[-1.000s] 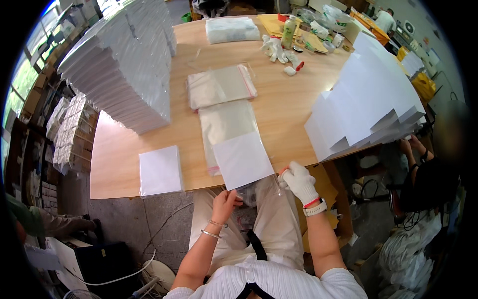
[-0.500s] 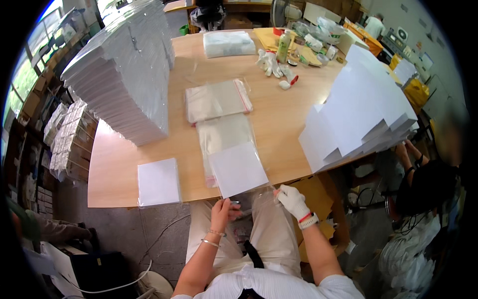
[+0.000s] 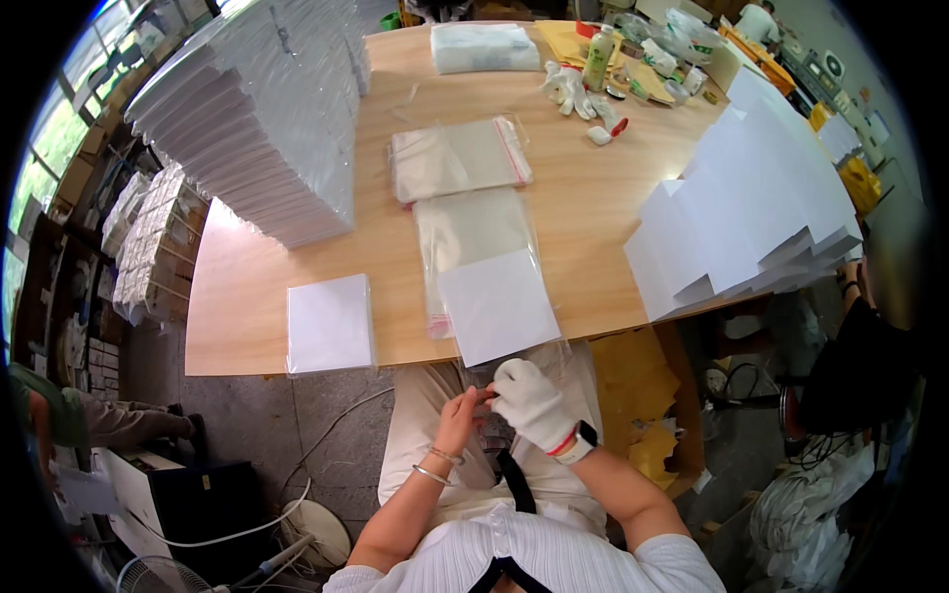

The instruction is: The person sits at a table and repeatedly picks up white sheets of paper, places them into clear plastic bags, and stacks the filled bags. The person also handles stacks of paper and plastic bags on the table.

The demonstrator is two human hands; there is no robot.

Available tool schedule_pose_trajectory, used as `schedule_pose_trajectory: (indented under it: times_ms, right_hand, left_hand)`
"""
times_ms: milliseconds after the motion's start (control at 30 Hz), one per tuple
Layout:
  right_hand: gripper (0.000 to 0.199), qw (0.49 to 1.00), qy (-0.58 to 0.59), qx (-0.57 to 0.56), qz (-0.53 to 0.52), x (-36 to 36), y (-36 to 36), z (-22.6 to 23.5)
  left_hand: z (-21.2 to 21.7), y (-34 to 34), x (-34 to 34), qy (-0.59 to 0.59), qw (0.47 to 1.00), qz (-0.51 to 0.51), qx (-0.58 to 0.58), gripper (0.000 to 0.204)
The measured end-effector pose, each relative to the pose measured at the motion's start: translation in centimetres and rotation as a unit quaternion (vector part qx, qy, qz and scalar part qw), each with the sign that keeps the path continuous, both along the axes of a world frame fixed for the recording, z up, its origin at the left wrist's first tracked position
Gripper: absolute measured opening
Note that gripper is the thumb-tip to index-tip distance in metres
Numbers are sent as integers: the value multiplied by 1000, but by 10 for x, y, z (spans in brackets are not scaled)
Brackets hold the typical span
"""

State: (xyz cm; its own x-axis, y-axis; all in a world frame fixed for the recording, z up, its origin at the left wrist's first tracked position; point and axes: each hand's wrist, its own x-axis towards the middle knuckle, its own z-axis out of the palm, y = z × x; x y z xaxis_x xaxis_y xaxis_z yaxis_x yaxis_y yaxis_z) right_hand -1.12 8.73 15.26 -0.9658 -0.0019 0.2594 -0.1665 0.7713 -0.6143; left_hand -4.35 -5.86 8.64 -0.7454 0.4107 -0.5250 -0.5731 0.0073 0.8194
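Seen from above, a bare left hand point(image 3: 458, 423) and a white-gloved right hand point(image 3: 531, 403) meet just off the table's point(image 3: 583, 262) near edge. Their fingertips are together; whether they pinch anything, I cannot tell. Beside them, a white sheet point(image 3: 500, 308) in clear plastic overhangs the table's near edge. Clear bags point(image 3: 474, 222) lie at the table's middle, a tall wrapped stack point(image 3: 297, 148) at its left and white paper stacks point(image 3: 741, 198) at its right.
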Motion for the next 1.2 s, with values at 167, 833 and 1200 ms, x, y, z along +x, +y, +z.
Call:
schedule_pose_trajectory:
  times_ms: [167,833,1200]
  right_hand:
    - [12,997,-24,1,73,-10,-16,-21]
    - [14,953,194,163,169,0,116,-14]
    - [16,987,-103,-51,-110,-16,112,-27]
  left_hand:
    - [-23,-1,8,-127,986,86,70,39]
    - [20,-31,-69,791,531,-239,-187,29]
    - [19,-8,-70,442,853,-85,-265,12]
